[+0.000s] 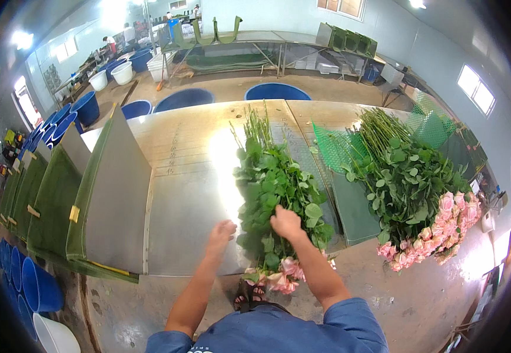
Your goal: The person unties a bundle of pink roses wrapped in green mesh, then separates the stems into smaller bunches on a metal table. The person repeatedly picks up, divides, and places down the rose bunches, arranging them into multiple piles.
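A loose bunch of pink roses lies on the metal-topped table (189, 207) in front of me. Its leafy stems (273, 172) point away, and its blooms (284, 276) hang by the near edge. My right hand (285, 222) is curled at the leaves in the middle of the bunch; whether a stem is between the fingers is hidden. Just left of the foliage hovers my left hand (222, 234), slightly blurred, with bent fingers and nothing visible in it. A bigger heap of pink roses (432, 238) rests to the right on green mesh (341, 148) and a dark green sheet (356, 209).
Upright grey panels (116, 194) with green cloth stand at the left. Handwritten numbers and lines mark the tabletop. Blue tubs (277, 91) sit beyond the table, and blue buckets (41, 284) and a white bucket (54, 333) lower left. People work at the far left.
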Demonstrator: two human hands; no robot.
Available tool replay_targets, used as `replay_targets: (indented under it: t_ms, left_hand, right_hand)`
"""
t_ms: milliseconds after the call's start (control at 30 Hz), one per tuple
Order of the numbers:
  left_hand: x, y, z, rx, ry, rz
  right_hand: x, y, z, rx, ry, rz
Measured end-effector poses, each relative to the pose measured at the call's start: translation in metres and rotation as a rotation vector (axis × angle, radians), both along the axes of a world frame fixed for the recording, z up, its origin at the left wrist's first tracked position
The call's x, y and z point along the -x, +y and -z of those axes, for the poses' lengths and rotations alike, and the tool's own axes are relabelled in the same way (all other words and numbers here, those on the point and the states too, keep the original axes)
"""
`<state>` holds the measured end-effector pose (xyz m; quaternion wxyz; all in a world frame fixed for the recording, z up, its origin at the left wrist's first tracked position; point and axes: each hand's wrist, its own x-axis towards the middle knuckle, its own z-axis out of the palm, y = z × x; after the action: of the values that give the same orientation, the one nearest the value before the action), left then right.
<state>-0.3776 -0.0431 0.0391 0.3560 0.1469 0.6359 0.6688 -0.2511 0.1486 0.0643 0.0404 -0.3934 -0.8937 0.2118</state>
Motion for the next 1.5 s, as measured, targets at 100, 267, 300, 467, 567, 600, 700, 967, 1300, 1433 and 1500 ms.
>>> replay_targets:
  t_ms: [100, 267, 300, 467, 567, 600, 700, 967, 1300, 1433, 1500]
  left_hand:
    - [-0.002, 0.035, 0.013, 0.171, 0.034, 0.119]
    - [0.004, 0.04, 0.03, 0.179, -0.054, 0.154]
    - [0.008, 0.038, 0.034, 0.227, -0.067, 0.153]
    - [0.014, 0.04, 0.047, 0.262, 0.027, 0.148]
    - [0.003, 0.046, 0.039, 0.148, 0.277, 0.061]
    - [0.0, 0.047, 0.033, 0.158, 0.393, 0.056]
    - [-0.013, 0.045, 0.004, 0.086, 0.753, -0.031]
    - [-0.034, 0.053, -0.038, -0.034, 0.764, 0.207]
    - [-0.039, 0.058, -0.014, 0.221, 0.883, 0.404]
    - [-0.04, 0.058, -0.014, 0.19, 0.888, 0.384]
    - [-0.041, 0.059, -0.016, 0.172, 0.9, 0.38]
  right_hand:
    - [0.015, -0.011, 0.008, -0.042, 0.004, -0.085]
    - [0.041, -0.043, 0.01, -0.195, -0.029, -0.204]
    - [0.045, -0.045, 0.008, -0.184, -0.051, -0.221]
    - [0.04, -0.027, -0.001, -0.024, 0.029, -0.129]
    - [0.009, -0.005, -0.008, -0.053, 0.154, -0.035]
    - [-0.002, 0.002, -0.009, -0.116, 0.241, 0.022]
    - [-0.041, 0.023, -0.008, -0.227, 0.267, 0.222]
    - [-0.079, 0.063, 0.04, 0.158, -0.04, 0.318]
    - [-0.101, 0.091, -0.015, 0.966, 0.656, 0.371]
    - [-0.096, 0.088, -0.005, 0.942, 0.648, 0.505]
    - [-0.096, 0.092, 0.0, 1.01, 0.591, 0.492]
